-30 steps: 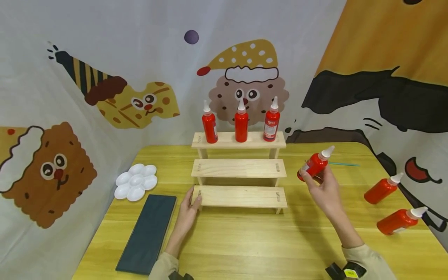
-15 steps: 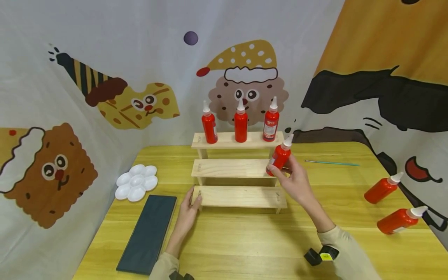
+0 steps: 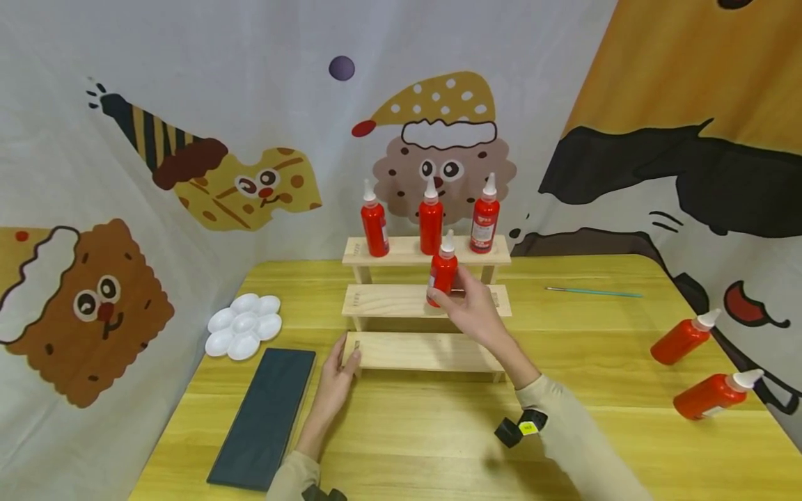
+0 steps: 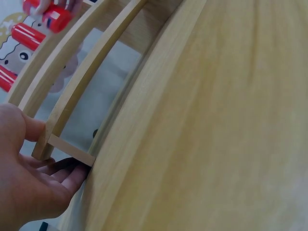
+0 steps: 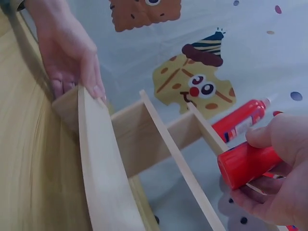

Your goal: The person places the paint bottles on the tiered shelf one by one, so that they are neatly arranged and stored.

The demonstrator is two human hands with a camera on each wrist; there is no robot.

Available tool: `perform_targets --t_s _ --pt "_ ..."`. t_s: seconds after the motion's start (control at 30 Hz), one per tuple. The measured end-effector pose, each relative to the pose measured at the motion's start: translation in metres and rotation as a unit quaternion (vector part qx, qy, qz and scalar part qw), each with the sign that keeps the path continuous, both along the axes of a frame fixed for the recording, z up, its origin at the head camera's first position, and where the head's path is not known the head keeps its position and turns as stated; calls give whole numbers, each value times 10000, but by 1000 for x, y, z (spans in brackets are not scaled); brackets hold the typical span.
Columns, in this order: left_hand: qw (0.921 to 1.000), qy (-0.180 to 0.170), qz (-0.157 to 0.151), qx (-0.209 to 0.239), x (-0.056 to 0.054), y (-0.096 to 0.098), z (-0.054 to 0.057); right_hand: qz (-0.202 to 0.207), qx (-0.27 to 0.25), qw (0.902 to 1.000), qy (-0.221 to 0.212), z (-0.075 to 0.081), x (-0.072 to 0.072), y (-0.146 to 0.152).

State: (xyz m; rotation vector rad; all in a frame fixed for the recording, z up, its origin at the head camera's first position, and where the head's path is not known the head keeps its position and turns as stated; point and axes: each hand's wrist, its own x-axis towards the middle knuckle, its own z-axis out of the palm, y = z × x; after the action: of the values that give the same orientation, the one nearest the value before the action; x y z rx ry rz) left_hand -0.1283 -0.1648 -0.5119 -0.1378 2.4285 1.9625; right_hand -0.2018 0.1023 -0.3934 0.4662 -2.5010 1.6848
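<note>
My right hand (image 3: 471, 309) grips a red paint bottle (image 3: 443, 270) with a white pointed nozzle, upright over the middle step of a three-step wooden display rack (image 3: 426, 351). In the right wrist view the bottle's round base (image 5: 231, 168) faces the camera, thumb on one side and fingers on the other. My left hand (image 3: 337, 376) holds the left end of the lowest step. The left wrist view shows its thumb on the board (image 4: 53, 127) and the fingers behind the end leg. On the top step stand three similar bottles, one at the left (image 3: 376, 229).
Two more red bottles lie at the right, one (image 3: 681, 341) behind the other (image 3: 711, 396). A thin turquoise paintbrush (image 3: 595, 291) lies right of the rack. At the left are a white flower-shaped palette (image 3: 243, 325) and a dark rectangular board (image 3: 263, 417). Printed cloth hangs behind the table.
My right hand has carried the bottle leftward from beside the rack to over the middle step's centre. The paintbrush is uncovered now. My left hand stays on the rack.
</note>
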Motion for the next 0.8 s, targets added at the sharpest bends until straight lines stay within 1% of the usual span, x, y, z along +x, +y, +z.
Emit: perform_targets --t_s 0.23,0.47,0.6,0.8 --pt "10000 -3 30 -21 0 0 -1 242 -43 9996 107 1 -10 -31" --pt "10000 -26 14 -66 0 1 0 366 -122 9992 66 -7 -16 -56" --pt "9999 -2 66 -102 0 0 -1 431 -74 9990 2 -10 -19 -70" --pt "10000 9 5 9 0 1 0 534 95 9985 22 -13 -23 -84"
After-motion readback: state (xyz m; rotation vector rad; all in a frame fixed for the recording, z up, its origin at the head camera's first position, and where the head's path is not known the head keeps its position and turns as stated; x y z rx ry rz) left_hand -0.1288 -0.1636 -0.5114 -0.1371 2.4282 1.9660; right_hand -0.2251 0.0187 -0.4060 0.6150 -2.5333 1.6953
